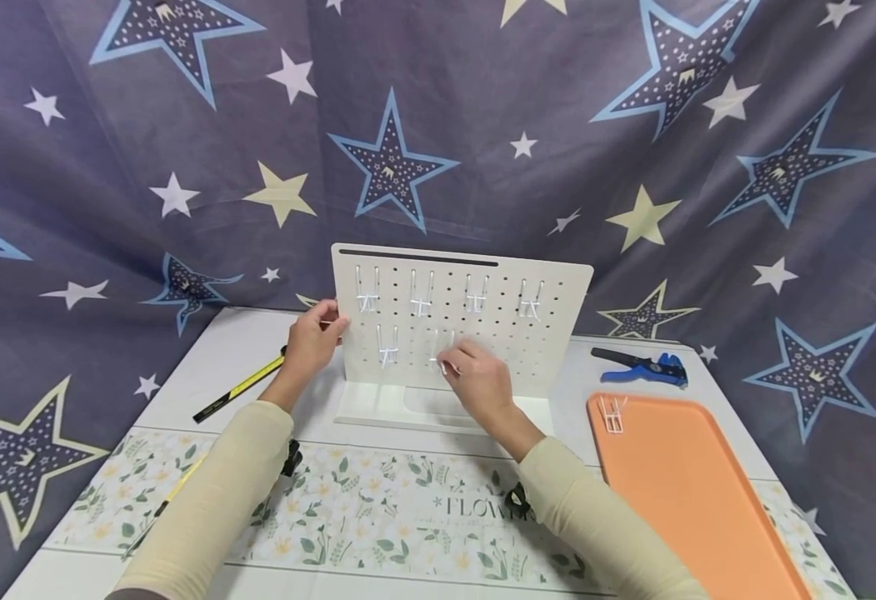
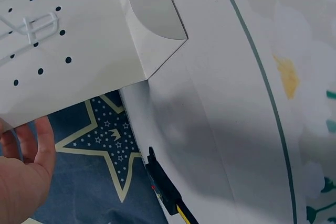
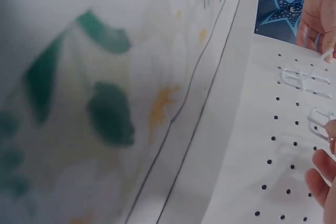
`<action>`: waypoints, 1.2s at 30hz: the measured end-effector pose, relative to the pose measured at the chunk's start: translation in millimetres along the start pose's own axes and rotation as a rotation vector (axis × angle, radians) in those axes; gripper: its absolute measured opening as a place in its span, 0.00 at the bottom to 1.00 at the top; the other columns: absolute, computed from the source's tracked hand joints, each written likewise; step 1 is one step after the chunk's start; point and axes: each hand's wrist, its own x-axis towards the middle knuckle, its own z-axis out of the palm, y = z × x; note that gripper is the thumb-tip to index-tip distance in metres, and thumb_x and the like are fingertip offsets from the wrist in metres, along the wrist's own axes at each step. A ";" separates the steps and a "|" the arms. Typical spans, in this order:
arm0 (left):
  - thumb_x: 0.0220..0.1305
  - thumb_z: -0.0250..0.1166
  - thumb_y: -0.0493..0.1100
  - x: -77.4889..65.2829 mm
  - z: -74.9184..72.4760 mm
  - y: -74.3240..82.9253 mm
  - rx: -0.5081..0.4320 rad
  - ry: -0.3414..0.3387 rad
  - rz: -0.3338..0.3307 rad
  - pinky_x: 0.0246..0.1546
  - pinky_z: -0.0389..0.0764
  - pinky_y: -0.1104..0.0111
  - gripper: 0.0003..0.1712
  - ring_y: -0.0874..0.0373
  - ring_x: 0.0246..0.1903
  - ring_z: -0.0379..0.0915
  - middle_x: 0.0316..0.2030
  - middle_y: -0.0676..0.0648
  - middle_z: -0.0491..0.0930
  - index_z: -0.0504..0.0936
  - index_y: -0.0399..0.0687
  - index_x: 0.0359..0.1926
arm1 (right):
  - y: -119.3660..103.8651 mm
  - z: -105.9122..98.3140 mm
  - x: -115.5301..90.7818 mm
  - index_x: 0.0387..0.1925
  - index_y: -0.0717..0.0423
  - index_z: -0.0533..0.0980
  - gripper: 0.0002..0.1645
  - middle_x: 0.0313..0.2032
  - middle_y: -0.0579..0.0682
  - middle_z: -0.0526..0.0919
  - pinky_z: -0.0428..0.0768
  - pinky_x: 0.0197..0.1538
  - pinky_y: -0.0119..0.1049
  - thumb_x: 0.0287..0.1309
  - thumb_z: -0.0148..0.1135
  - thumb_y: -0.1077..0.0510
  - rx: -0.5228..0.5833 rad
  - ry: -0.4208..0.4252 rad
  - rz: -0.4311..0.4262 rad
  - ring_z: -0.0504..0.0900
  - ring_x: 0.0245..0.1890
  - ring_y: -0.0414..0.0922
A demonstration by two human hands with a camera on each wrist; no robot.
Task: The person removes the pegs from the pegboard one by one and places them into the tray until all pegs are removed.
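Note:
A white pegboard (image 1: 535, 358) stands upright on its base, facing me. At its left edge, my left hand (image 1: 313, 342) grips the board, fingers behind it in the left wrist view. My right hand (image 1: 478, 379) pinches a white wire hook (image 3: 315, 121) against the lower part of the board; the fingers partly cover it. To its left, another wire hook (image 1: 387, 348) hangs in the same row. Several more hooks, one of them the hook (image 1: 421, 293), line the upper row.
An orange tray (image 1: 678, 467) lies at the right with white wire hooks (image 1: 613, 417) at its far left corner. Behind it are blue-and-black pliers (image 1: 643, 368). Left of the board lies a long yellow-and-black tool (image 1: 246, 385). A star-patterned curtain (image 1: 468, 125) hangs behind the table.

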 end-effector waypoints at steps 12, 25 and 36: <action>0.76 0.58 0.43 1.0 0.6 -0.6 0.002 -0.007 0.013 0.51 0.89 0.56 0.15 0.46 0.48 0.80 0.50 0.38 0.80 0.77 0.43 0.58 | 33.0 -41.8 -22.6 0.35 0.46 0.88 0.07 0.36 0.43 0.88 0.87 0.33 0.32 0.52 0.78 0.59 0.062 -0.152 0.150 0.87 0.31 0.39; 0.76 0.58 0.42 1.8 1.3 -2.4 0.000 -0.003 0.023 0.49 0.90 0.58 0.14 0.48 0.47 0.80 0.49 0.38 0.81 0.78 0.43 0.57 | 86.8 -94.5 -46.0 0.36 0.47 0.87 0.05 0.35 0.46 0.88 0.85 0.32 0.39 0.56 0.75 0.56 0.054 -0.313 0.283 0.85 0.30 0.43; 0.76 0.58 0.42 2.5 0.8 -2.6 -0.001 -0.011 0.017 0.48 0.90 0.60 0.14 0.48 0.47 0.80 0.50 0.38 0.81 0.78 0.43 0.57 | 143.4 -139.0 -56.4 0.35 0.49 0.87 0.03 0.34 0.52 0.89 0.80 0.30 0.38 0.58 0.73 0.57 0.055 -0.325 0.354 0.84 0.28 0.45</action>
